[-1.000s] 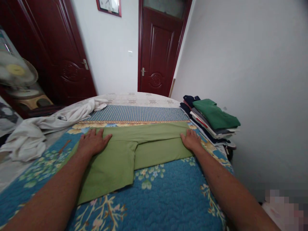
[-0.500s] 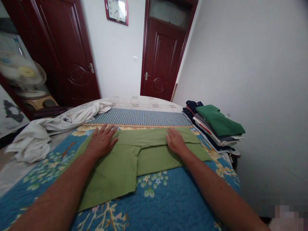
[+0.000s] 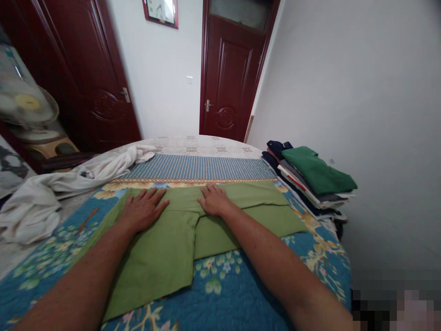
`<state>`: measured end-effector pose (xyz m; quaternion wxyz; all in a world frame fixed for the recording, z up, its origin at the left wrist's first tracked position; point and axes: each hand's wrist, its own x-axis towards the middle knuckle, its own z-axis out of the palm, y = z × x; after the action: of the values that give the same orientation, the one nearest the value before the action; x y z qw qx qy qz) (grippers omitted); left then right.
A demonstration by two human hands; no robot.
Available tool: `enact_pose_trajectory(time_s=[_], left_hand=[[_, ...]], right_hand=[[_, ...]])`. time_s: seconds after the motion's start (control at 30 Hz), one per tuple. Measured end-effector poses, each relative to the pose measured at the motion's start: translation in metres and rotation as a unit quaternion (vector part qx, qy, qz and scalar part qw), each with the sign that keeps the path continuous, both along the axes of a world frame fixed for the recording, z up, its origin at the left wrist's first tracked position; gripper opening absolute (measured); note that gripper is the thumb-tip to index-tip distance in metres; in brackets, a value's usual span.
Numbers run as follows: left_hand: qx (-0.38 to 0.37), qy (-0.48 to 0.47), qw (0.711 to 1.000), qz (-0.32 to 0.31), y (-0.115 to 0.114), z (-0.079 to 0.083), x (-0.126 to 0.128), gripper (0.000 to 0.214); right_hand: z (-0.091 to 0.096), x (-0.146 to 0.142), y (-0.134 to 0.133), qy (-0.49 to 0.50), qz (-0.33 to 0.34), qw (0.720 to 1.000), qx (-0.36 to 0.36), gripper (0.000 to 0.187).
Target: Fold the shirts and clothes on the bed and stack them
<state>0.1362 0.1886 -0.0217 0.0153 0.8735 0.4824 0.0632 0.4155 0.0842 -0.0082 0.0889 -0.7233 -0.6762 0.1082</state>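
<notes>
A light green garment point(image 3: 161, 248) lies spread flat on the blue quilted cover, its far part folded over in a long strip. Whether it is a shirt or trousers I cannot tell. My left hand point(image 3: 143, 209) rests palm down on the garment's far left part, fingers spread. Near the middle of the strip, my right hand point(image 3: 212, 198) presses flat on the cloth with its fingers stretched out, just beyond a notch in the garment's near edge. Neither hand grips the fabric.
At the right, against the wall, stands a stack of folded clothes point(image 3: 310, 197) topped by a green garment point(image 3: 320, 171). Crumpled white cloth point(image 3: 69, 186) lies on the left. A brown strip-like object point(image 3: 88, 220) rests on the quilted cover point(image 3: 234, 294). Beyond are a fan point(image 3: 29, 103) and doors point(image 3: 234, 73).
My right hand has slid left along the folded strip, from its right part to near the middle. My left hand stays on the far left part. The view has shifted slightly.
</notes>
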Motion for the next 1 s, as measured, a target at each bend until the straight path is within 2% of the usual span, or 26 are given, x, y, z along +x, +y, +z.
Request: enact_pose_trajectory(time_s=[0.1,0.17,0.27,0.4,0.53,0.63,0.73,0.87,1.0], left_hand=[[0.007,-0.016,0.998,-0.054,-0.011,0.008,0.014,0.069],[0.006,-0.024,0.995,-0.101,-0.021,0.013,0.033,0.069],[-0.022,-0.016,0.990,-0.136,-0.034,0.015,0.066,0.070],[-0.045,-0.012,0.989,-0.141,-0.036,0.012,0.096,0.071],[-0.041,-0.010,0.990,-0.137,-0.028,0.007,0.104,0.068],[-0.031,-0.005,0.993,-0.115,-0.019,0.001,0.098,0.070],[-0.035,0.007,0.997,-0.068,-0.004,-0.003,0.080,0.072],[-0.033,0.037,0.999,0.003,0.020,-0.009,0.039,0.075],[-0.006,0.060,0.996,0.065,0.040,-0.016,0.000,0.082]], right_hand=[[-0.001,-0.006,0.005,0.001,0.018,1.000,0.008,0.066],[-0.003,-0.006,0.007,-0.004,0.028,0.999,0.022,0.066],[-0.007,-0.003,0.008,-0.009,0.044,0.999,0.031,0.066],[-0.011,0.001,0.009,-0.019,0.055,0.998,0.030,0.064],[-0.011,0.001,0.009,-0.020,0.051,0.998,0.042,0.063],[-0.010,0.007,0.008,-0.016,0.044,0.998,0.048,0.067],[-0.009,0.025,0.004,-0.019,0.015,0.999,0.036,0.072],[-0.008,0.068,-0.009,-0.030,-0.044,0.999,0.011,0.077],[-0.009,0.126,-0.027,-0.049,-0.112,0.993,-0.007,0.079]])
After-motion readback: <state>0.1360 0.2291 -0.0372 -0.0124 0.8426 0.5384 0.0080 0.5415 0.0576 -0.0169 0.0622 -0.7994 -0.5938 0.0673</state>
